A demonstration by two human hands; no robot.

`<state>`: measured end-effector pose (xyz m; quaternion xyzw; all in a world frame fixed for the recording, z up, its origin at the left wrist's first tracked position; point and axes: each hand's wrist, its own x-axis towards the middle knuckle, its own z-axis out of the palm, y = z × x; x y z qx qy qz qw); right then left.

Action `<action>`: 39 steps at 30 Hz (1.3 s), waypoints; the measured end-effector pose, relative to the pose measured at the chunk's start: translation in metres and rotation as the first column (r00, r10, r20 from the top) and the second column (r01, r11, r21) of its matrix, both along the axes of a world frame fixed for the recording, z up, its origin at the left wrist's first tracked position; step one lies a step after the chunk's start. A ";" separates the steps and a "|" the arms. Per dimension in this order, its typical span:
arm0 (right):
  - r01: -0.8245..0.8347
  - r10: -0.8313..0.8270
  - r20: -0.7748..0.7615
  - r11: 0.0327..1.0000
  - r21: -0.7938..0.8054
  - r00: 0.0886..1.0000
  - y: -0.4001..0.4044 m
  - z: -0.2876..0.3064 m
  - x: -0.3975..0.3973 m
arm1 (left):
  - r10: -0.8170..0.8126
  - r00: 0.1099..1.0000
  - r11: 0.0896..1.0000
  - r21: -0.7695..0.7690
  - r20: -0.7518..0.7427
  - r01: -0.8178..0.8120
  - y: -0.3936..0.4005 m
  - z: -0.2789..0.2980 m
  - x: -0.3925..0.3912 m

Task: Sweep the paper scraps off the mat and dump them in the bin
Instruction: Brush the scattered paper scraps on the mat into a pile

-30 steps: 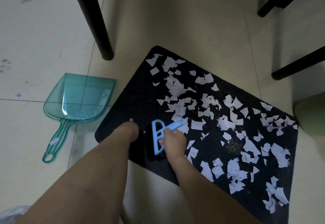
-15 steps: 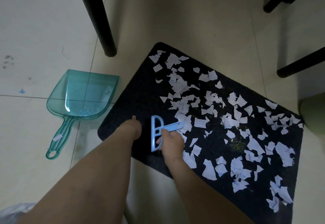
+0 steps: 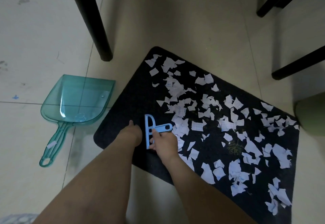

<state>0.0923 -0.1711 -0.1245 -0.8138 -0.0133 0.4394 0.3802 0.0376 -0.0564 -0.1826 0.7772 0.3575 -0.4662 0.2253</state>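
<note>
Pale floor tiles lie under a dark mat I see strewn with paper scraps, spreading right of both hands. My right hand grips a blue brush; my left hand presses the mat beside it, fingers hidden. Left of them lies a teal dustpan.

We see two bare arms with no sleeves. The left hand and right hand wear no gloves or rings.
</note>
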 end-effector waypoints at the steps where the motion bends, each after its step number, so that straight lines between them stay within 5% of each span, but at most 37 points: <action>1: -0.024 0.025 0.024 0.999 -0.045 0.999 -0.002 -0.003 0.001 | 0.005 1.000 1.000 0.002 0.012 -0.005 -0.004 0.001 0.000; 8: 0.231 -0.088 0.474 0.939 -0.254 0.876 -0.034 0.007 0.040 | 0.033 0.998 0.999 -0.036 0.046 -0.031 -0.013 0.008 0.006; 12: 0.258 -0.243 0.298 0.966 -0.014 0.923 -0.027 0.005 0.034 | 0.047 0.998 0.998 -0.032 0.048 -0.045 -0.015 0.011 0.010; 18: 0.037 -0.037 -0.002 0.999 -0.006 0.999 -0.008 -0.003 0.025 | 0.064 0.995 0.998 -0.027 0.082 -0.062 -0.019 0.017 0.021; 25: 0.240 -0.195 0.362 0.967 -0.085 0.912 -0.014 0.012 0.065 | 0.126 0.984 0.992 0.008 0.128 -0.128 0.000 0.022 0.036; 28: 0.258 -0.271 0.336 0.963 0.084 0.902 0.010 0.018 0.069 | 0.135 0.971 0.983 0.094 0.198 -0.155 0.019 0.025 0.051; 31: 0.121 -0.158 0.307 0.983 0.136 0.938 0.046 0.017 0.073 | 0.121 0.972 0.970 0.183 0.204 -0.159 0.037 0.023 0.064; 35: -0.038 0.015 0.264 0.996 0.085 0.964 0.087 0.001 0.079 | 0.100 0.976 0.962 0.231 0.192 -0.143 0.052 0.020 0.067; 39: -0.028 0.026 0.304 1.000 0.003 0.952 0.091 -0.018 0.088 | 0.096 0.977 0.973 0.189 0.191 -0.132 0.054 0.013 0.070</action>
